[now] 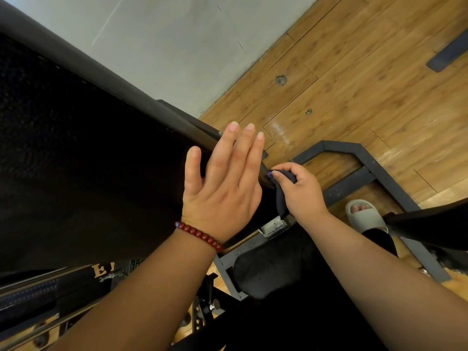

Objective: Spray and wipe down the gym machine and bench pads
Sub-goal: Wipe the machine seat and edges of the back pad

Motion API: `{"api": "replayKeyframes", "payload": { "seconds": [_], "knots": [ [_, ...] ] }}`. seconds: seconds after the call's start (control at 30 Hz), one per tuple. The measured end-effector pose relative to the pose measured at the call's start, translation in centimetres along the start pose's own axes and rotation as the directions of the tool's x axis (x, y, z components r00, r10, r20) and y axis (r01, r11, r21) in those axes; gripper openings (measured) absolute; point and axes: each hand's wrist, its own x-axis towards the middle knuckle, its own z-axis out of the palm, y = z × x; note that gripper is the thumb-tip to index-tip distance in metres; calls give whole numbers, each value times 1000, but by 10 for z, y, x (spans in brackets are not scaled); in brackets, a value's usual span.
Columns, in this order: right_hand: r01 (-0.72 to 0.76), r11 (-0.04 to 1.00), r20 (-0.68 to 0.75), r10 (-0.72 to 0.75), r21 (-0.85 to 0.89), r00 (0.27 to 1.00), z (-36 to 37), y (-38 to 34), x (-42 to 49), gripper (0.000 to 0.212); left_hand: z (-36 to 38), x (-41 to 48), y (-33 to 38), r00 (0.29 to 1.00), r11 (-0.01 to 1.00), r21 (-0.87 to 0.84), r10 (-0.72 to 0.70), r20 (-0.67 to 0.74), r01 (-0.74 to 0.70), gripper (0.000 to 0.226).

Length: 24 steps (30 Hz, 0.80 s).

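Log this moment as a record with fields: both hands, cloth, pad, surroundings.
left hand: open, fingers straight, over the bench pad edge; red bead bracelet on wrist
right hand: grips dark cloth at the pad's corner
bench pad: black, textured
surroundings: wood floor, dark metal frame, grey sandal

Gym, padded bench (88,148), steel machine frame (374,178)

Tan letter "E" on black machine bar (81,277)
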Motion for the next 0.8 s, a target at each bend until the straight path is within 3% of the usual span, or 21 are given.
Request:
{"api": "replayKeyframes", "payload": {
  "seconds": [0.13,0.37,0.57,0.8],
  "knots": [
    [-159,986,-45,157,-52,987,1,18,16,16,0,0,4,999,999,-23,-42,2,42,57],
    [-90,991,-181,106,97,978,5,17,-17,17,9,-6,18,1000,998,-59,-9,26,10,59],
    [-308,951,-154,307,19,939,8,27,20,8,14,-9,20,1000,992,-122,-8,15,9,53],
    [-301,950,-223,313,88,923,0,41,-3,10,20,-13,22,999,983,-183,32,22,-28,57]
  ]
}}
